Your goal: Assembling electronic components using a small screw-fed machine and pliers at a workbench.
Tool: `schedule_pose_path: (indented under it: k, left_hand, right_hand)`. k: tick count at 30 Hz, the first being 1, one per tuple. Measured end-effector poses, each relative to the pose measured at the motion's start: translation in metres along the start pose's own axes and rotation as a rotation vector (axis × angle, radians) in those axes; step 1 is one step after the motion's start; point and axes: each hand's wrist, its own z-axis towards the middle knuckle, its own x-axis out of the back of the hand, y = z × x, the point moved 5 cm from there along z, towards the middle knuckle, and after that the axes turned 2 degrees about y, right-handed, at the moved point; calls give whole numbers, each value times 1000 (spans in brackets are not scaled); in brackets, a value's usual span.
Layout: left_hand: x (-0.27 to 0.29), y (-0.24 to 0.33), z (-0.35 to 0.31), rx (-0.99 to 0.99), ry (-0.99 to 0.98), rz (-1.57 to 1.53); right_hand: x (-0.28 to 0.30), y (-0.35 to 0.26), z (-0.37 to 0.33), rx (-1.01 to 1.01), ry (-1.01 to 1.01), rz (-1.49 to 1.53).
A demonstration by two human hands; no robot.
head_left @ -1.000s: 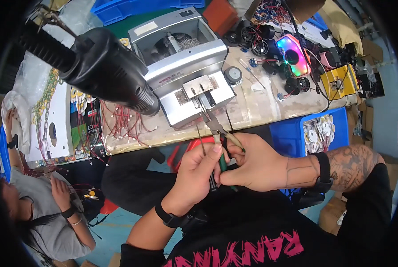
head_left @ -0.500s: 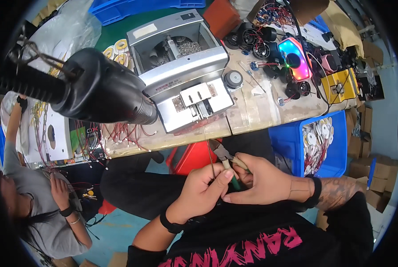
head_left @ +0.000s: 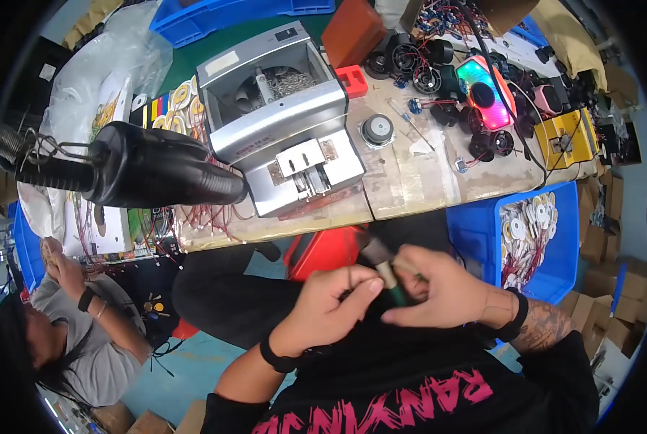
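Above my lap, in front of the bench edge, my right hand (head_left: 446,293) is closed round a pair of pliers (head_left: 376,252) with pale and green handles. Motion smears the pliers' metal head, which points up and to the left. Beside them my left hand (head_left: 328,311) is closed in a pinch, its thumb against the pliers' near handle. A thin dark strand, like a wire, shows faintly at its fingers; its ends are hidden.
On the bench stands a silver machine (head_left: 284,123) with a bowl of small metal parts. A black flexible-necked nozzle (head_left: 161,166) hangs to its left. At right are a lit speaker (head_left: 488,94) and a blue bin (head_left: 566,253) of wired discs. A co-worker (head_left: 96,325) sits at left.
The right hand and pliers have shifted slightly right, and the pliers are now blurred. The view has moved a little. The co-worker's hand has risen toward the bench.
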Motion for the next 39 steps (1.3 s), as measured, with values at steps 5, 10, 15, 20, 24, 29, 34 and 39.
schedule_pose_path:
  k: [5,10,15,20,24,29,34,39]
  left_hand:
    - [1,61,-14,-155,6,-538]
    - [-2,160,21,-480,-617,-470]
    - [-28,166,4,-461,-959,-592]
    - [-65,167,-11,-494,-909,-611]
    - [-77,162,-32,-626,-823,-563]
    - [-74,136,-73,-699,-720,-543]
    - [-66,105,-113,-716,-614,-553]
    - [-53,84,-128,-723,-575,-562]
  right_hand:
    - [106,35,-46,67,864,-24]
    - [231,65,-68,165,1172,-425]
    - [314,116,-96,112,1233,-536]
    - [363,114,-86,162,1304,-496]
    - [370,125,-62,-42,1181,-798]
    - [389,133,-31,-82,1064,-828]
    - [387,102,-10,-117,1171,-1237]
    - [295,-1,-34,548,1362,-855]
